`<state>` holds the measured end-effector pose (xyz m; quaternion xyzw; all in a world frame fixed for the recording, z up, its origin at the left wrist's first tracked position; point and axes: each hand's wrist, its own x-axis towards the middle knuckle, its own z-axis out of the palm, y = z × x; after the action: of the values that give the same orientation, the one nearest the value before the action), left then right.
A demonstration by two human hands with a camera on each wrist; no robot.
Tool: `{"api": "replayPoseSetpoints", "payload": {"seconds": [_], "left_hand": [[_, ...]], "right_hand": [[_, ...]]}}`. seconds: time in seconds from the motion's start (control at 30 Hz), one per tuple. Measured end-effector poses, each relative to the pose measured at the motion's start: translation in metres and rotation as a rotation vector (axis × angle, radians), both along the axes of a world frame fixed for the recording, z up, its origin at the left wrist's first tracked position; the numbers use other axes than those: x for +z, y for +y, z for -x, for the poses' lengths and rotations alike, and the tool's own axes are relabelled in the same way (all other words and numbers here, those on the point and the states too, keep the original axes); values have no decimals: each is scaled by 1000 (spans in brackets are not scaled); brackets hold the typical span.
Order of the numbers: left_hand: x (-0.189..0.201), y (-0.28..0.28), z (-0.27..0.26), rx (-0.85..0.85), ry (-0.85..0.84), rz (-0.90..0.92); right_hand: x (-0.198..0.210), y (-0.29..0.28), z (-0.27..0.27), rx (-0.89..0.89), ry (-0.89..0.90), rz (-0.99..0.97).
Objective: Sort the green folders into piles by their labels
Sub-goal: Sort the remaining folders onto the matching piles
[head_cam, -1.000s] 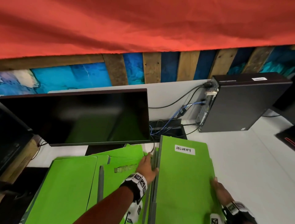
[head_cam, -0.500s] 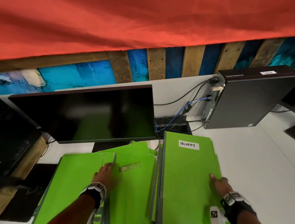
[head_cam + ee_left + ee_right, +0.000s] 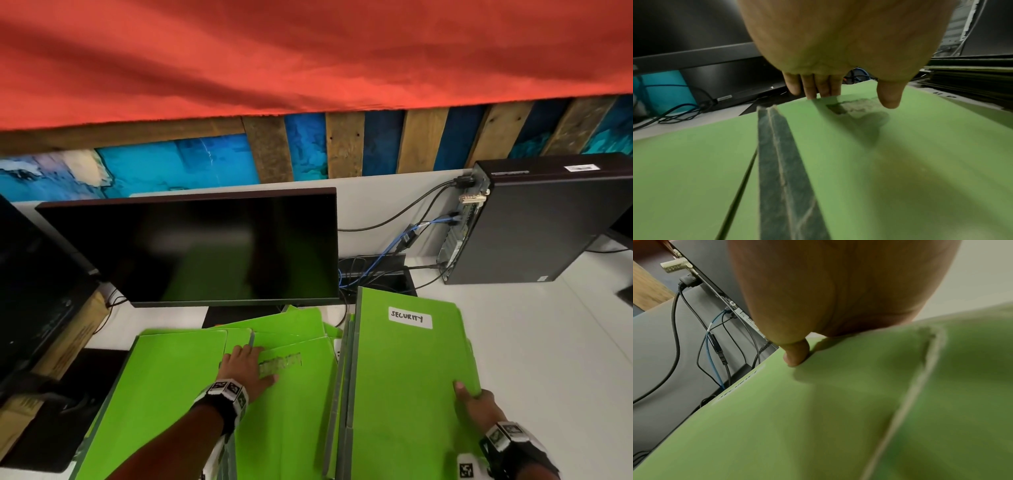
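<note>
White bench point(image 3: 534, 342) is carrying green folders: left hand point(image 3: 245, 365) lying flat on the left pile point(image 3: 291, 411), right hand point(image 3: 476, 406) pinching the SECURITY folder point(image 3: 404, 377) edge (thin, probably floppy card).

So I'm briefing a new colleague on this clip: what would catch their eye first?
Probably the bright green folder with the white SECURITY label, topping the right-hand stack, its right edge held by the right hand. Next, the left hand resting on the spread green folders beside it, below the dark monitor.
</note>
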<state>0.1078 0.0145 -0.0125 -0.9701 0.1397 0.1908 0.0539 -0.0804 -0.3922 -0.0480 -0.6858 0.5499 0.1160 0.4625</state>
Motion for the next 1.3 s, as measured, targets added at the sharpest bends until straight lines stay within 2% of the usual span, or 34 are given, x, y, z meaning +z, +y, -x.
{"api": "replayPoseSetpoints", "payload": {"seconds": [0.07,0.2,0.27,0.5,0.67,0.83,0.93,1.07,1.17,1.3], "left_hand": [[2,-6,0,-21,37,50],[-1,-27,3,-40,253,226],[-4,-41,9,-41,289,280],[-10,-55,17,-148,271,244],[-17,-38,13,-115,312,286],[-27,-16,26,-95,193,306],[-24,-2,28,105,112,294],[-17,13,21,607,49,247],[-17,17,12,705,74,274],[-20,24,7,944,155,469]], "right_hand": [[0,0,-1,-2,3,-5],[-2,0,-1,-17,6,-4],[-4,-1,-1,-16,1,2],[-11,-6,0,30,10,-1],[-13,-10,2,61,1,2],[-16,-16,4,102,17,28],[-19,-19,3,120,28,34],[-23,-17,1,89,30,24],[-26,-17,1,62,26,21],[-34,-19,1,52,14,19]]}}
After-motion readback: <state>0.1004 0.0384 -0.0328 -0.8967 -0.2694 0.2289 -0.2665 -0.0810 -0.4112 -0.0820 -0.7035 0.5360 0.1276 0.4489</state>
